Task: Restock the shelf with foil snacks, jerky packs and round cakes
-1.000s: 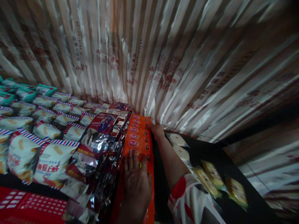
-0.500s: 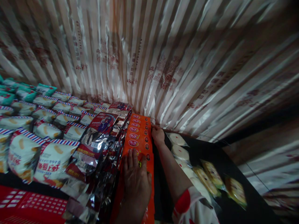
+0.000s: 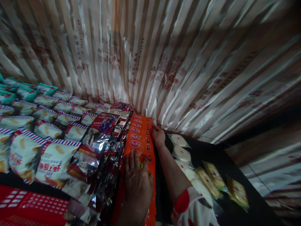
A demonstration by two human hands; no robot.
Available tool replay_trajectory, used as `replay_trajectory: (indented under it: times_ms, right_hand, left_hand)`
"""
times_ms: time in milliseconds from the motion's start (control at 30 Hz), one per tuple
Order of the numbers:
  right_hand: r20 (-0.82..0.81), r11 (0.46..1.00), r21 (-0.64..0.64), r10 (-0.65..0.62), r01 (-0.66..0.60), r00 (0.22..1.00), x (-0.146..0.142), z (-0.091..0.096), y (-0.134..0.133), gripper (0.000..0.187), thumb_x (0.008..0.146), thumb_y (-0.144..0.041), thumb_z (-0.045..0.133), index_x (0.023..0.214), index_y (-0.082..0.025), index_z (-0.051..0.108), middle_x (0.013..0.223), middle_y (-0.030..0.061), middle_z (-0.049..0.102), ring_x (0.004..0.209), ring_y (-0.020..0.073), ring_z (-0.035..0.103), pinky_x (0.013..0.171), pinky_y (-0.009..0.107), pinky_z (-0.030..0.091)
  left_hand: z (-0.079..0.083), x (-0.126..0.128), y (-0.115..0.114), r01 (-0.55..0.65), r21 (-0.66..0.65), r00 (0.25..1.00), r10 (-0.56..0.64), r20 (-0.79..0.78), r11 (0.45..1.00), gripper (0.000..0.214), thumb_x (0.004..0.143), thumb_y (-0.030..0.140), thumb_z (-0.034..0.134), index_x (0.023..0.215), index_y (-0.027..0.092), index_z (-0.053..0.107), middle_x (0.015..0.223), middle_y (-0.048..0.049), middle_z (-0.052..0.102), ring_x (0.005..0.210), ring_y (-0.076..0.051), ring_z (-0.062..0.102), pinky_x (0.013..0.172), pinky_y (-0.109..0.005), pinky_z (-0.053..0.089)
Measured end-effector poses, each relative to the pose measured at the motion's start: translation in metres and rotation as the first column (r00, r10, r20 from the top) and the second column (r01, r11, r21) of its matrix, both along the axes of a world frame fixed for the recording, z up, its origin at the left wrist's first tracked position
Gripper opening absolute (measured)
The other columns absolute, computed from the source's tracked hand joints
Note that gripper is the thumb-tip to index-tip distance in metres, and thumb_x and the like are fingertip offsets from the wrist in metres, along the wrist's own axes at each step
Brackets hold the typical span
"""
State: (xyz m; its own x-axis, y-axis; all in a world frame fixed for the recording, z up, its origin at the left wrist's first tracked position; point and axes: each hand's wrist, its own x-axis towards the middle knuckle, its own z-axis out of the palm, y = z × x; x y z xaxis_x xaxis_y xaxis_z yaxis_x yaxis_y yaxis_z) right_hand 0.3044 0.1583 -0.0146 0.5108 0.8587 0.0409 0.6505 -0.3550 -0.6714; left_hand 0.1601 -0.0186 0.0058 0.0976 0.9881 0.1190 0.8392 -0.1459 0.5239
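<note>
Orange packet row (image 3: 142, 138) runs lengthwise away from us. Our left hand (image 3: 138, 180) lies flat on it, fingers extended; right hand (image 3: 159, 136) at its right edge, can't tell if gripping.

In dim light, pleated, striped sheeting (image 3: 141, 47) with reddish print hangs behind the black counter (image 3: 204, 150), along its back edge.

The orange packets (image 3: 143, 136) look like smooth plastic with a low sheen; the dark red packets (image 3: 96, 138) flash at me like crinkled metallic foil. That wall sheeting (image 3: 141, 72) is glossy and creased, the basket (image 3: 24, 202) hard plastic, the worktop (image 3: 199, 149) matt, the sleeve (image 3: 194, 207) cloth.
</note>
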Motion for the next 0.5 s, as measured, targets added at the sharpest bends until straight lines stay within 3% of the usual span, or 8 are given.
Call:
replay_trajectory:
  times_ms: [267, 500]
  right_hand:
    - [-0.001, 1.000, 0.007, 0.017, -0.017, 1.000, 0.0013, -0.0034, 0.0073, 0.037, 0.079, -0.039, 0.048, 0.110, -0.028, 0.065, 0.090, 0.0009, 0.072, 0.081, 0.0174, 0.066, 0.074, 0.027, 0.049]
    - [0.029, 1.000, 0.001, -0.006, 0.006, 1.000, -0.0031, -0.0010, 0.0041, 0.037, 0.081, -0.036, 0.044, 0.110, -0.027, 0.066, 0.086, 0.0021, 0.071, 0.079, 0.0183, 0.065, 0.075, 0.029, 0.048]
  left_hand:
    - [0.0013, -0.0006, -0.0005, 0.001, 0.002, 1.000, -0.001, 0.019, 1.000, 0.048, 0.082, 0.038, 0.054, 0.128, 0.025, 0.051, 0.142, -0.0087, 0.040, 0.136, -0.031, 0.022, 0.111, -0.050, 0.020]
    - [0.0022, -0.0010, 0.0011, -0.001, -0.024, 0.999, 0.002, 0.032, 1.000, 0.048, 0.081, 0.038, 0.055, 0.127, 0.026, 0.052, 0.140, -0.0083, 0.043, 0.135, -0.030, 0.025, 0.111, -0.051, 0.019]
